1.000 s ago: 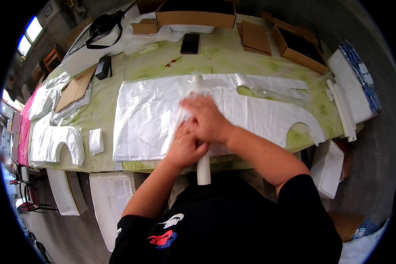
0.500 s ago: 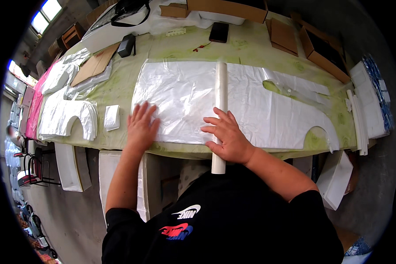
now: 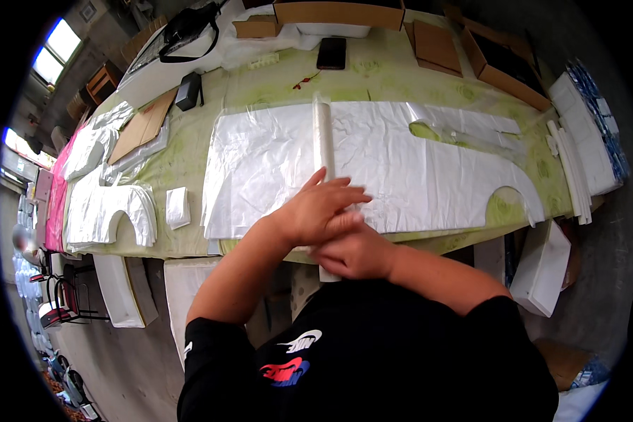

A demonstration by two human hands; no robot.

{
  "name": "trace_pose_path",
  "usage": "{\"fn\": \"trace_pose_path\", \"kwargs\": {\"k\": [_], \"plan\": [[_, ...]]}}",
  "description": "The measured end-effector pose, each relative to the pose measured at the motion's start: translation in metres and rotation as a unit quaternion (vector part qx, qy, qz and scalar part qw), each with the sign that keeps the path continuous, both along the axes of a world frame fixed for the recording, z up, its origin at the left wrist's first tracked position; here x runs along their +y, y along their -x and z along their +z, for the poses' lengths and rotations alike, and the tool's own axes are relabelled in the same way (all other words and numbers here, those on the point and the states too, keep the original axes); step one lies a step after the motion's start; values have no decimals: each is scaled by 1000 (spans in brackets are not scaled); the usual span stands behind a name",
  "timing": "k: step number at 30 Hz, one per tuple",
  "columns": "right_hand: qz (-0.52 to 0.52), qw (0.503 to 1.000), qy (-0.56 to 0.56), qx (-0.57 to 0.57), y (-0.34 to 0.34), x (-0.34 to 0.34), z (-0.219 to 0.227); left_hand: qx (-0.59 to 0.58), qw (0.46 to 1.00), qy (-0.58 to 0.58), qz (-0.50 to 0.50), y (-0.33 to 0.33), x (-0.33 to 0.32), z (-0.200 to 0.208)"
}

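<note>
Crossing creased white plastic [image 3: 260,162] is a slim, pale tube [image 3: 323,137].

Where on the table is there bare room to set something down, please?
Bare green tablecloth shows between the phone and the white sheets, with a smaller patch between the left-side cardboard and those sheets. It is crowded around the white tube, left hand and right hand.

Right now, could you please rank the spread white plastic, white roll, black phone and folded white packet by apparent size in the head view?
1. Spread white plastic
2. White roll, partly hidden
3. Black phone and folded packet: too alike to rank
</note>
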State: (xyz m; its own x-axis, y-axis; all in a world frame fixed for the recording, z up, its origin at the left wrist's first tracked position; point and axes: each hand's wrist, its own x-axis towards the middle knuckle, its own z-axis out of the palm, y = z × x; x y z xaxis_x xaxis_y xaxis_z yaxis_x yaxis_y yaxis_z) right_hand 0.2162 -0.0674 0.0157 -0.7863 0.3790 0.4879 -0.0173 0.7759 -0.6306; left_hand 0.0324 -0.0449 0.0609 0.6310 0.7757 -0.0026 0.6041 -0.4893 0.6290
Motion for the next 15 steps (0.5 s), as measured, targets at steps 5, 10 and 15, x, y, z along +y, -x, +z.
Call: {"fn": "trace_pose_path", "kwargs": {"k": [5,10,15], "plan": [[-76,994,8,73,-58,-20,11,86,965,-130,213,53,-41,-3],[-108,986,92,89,-76,-22,3,-23,898,-197,394,78,-66,-9],[-67,988,102,92,-68,-20,-2,244,864,-166,408,99,-82,-41]]}}
